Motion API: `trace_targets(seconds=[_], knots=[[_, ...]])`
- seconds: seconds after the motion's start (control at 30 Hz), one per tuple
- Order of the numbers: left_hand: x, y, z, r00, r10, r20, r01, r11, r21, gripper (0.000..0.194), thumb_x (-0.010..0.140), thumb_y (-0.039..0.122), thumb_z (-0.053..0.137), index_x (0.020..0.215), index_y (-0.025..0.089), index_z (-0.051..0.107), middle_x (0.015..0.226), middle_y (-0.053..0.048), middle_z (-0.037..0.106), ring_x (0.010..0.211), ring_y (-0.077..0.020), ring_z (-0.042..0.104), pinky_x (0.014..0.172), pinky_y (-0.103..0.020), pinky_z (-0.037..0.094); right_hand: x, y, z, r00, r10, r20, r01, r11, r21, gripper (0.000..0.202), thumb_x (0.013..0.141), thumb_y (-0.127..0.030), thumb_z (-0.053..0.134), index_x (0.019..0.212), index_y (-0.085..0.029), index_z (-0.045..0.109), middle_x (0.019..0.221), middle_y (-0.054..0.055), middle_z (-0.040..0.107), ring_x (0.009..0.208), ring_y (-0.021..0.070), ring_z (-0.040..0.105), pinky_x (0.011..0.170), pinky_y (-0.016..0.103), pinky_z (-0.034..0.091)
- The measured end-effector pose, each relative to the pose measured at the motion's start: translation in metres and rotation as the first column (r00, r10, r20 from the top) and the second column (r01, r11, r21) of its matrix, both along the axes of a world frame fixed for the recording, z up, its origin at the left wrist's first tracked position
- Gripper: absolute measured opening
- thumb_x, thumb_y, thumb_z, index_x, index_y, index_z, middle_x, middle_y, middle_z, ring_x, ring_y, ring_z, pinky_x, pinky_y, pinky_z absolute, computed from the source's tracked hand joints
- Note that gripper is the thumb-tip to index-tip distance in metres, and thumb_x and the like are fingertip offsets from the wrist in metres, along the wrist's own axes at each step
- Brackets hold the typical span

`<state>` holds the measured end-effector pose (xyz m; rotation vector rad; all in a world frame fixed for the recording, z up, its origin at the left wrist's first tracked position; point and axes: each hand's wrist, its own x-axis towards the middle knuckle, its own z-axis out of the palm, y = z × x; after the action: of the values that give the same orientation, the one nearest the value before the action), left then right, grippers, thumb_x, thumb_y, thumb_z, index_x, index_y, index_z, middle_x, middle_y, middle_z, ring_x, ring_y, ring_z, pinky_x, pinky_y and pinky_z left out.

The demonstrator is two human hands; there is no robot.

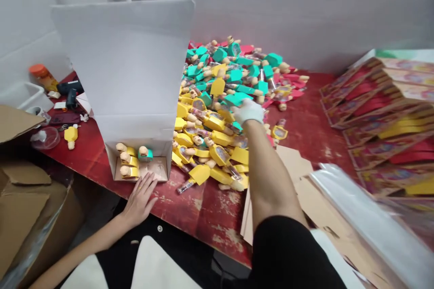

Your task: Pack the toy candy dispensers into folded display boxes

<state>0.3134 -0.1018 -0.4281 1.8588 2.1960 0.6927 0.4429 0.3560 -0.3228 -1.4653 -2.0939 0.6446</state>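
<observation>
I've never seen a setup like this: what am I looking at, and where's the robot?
There's no robot: these are a person's own two hands, in one picture from a camera worn on the head, looking forward and down. On the worn red table lies a pile of small yellow, green and pink pieces. The left hand lies flat at the front edge of an open white box, holding nothing; inside are three yellow pieces and a green one. The right hand, in white, is stretched out to the pile; whether it grips anything is hidden.
</observation>
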Motion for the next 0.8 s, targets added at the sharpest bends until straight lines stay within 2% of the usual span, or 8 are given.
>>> trace_targets(seconds=[0.13,0.23,0.33,0.4,0.47,0.57,0.63,0.8], knots=[[0.007,0.018,0.031,0.836,0.08,0.543,-0.111,0.994,0.024,0.042,0.104,0.038,0.051,0.138,0.017,0.061,0.146,-0.017,0.059,0.14,-0.0267,0.055,0.12,-0.047,0.045,0.058,-0.048,0.014,0.953,0.036,-0.302,-0.133,0.943,-0.305,0.042,0.084,-0.063,0.061,0.084,-0.021,0.054,0.082,0.011,0.068,0.065,0.0156,0.064,0.063,0.03,0.052],[0.026,0.056,0.054,0.423,0.048,0.905,-0.11,0.994,-0.001,0.051,0.095,0.051,0.064,0.134,0.017,0.061,0.133,-0.017,0.068,0.123,-0.0246,0.067,0.109,-0.042,0.054,0.097,-0.12,0.026,0.928,0.184,-0.324,-0.303,0.879,-0.369,0.055,0.075,-0.077,0.065,0.082,-0.022,0.06,0.07,0.007,0.066,0.057,0.0161,0.06,0.054,0.03,0.051],[0.051,0.088,0.063,-0.008,-0.013,1.0,-0.119,0.993,0.012,0.077,0.082,0.064,0.076,0.139,0.017,0.053,0.134,-0.016,0.065,0.115,-0.025,0.07,0.097,-0.038,0.06,0.111,-0.201,0.03,0.908,0.37,-0.196,-0.417,0.846,-0.333,0.053,0.073,-0.072,0.073,0.089,-0.021,0.072,0.078,0.007,0.071,0.068,0.0206,0.067,0.062,0.034,0.056],[0.06,0.092,0.058,-0.133,-0.005,0.991,-0.083,0.997,-0.006,0.075,0.086,0.071,0.065,0.134,0.014,0.055,0.126,-0.016,0.068,0.104,-0.0259,0.074,0.087,-0.04,0.064,0.113,-0.245,0.026,0.921,0.355,-0.161,-0.386,0.887,-0.254,0.054,0.074,-0.067,0.075,0.104,-0.022,0.075,0.099,0.008,0.075,0.087,0.0258,0.072,0.077,0.04,0.061],[0.06,0.079,0.047,0.003,0.024,1.0,-0.051,0.998,-0.024,0.068,0.094,0.069,0.053,0.13,0.012,0.058,0.121,-0.018,0.07,0.1,-0.0271,0.075,0.086,-0.043,0.064,0.109,-0.274,0.019,0.951,0.261,-0.168,-0.289,0.943,-0.168,0.053,0.08,-0.061,0.074,0.116,-0.022,0.073,0.111,0.008,0.075,0.097,0.0276,0.073,0.089,0.043,0.061],[0.045,0.044,0.027,0.643,0.046,0.764,-0.046,0.999,-0.021,0.049,0.1,0.047,0.057,0.134,0.013,0.059,0.137,-0.02,0.064,0.131,-0.0331,0.062,0.113,-0.053,0.05,0.088,-0.288,0.009,0.932,0.341,-0.126,-0.347,0.937,-0.03,0.049,0.087,-0.052,0.07,0.126,-0.022,0.07,0.111,0.009,0.076,0.095,0.0264,0.074,0.092,0.041,0.061],[0.031,0.026,0.013,0.925,0.01,0.38,0.006,0.999,-0.04,0.045,0.099,0.033,0.06,0.139,0.013,0.057,0.151,-0.019,0.054,0.151,-0.035,0.04,0.126,-0.058,0.032,0.064,-0.286,0.005,0.84,0.543,-0.015,-0.542,0.839,0.044,0.045,0.09,-0.047,0.067,0.127,-0.022,0.07,0.116,0.009,0.075,0.099,0.0263,0.074,0.093,0.04,0.06],[0.014,0.016,-0.014,0.987,-0.117,-0.112,0.095,0.979,-0.182,0.035,0.101,0.029,0.056,0.127,0.008,0.065,0.163,-0.014,0.041,0.156,-0.0322,0.031,0.13,-0.051,0.028,-0.003,-0.268,0.015,0.535,0.705,0.465,-0.761,0.641,-0.096,0.034,0.095,-0.032,0.056,0.124,-0.02,0.068,0.114,0.011,0.075,0.096,0.0264,0.074,0.077,0.034,0.057]])
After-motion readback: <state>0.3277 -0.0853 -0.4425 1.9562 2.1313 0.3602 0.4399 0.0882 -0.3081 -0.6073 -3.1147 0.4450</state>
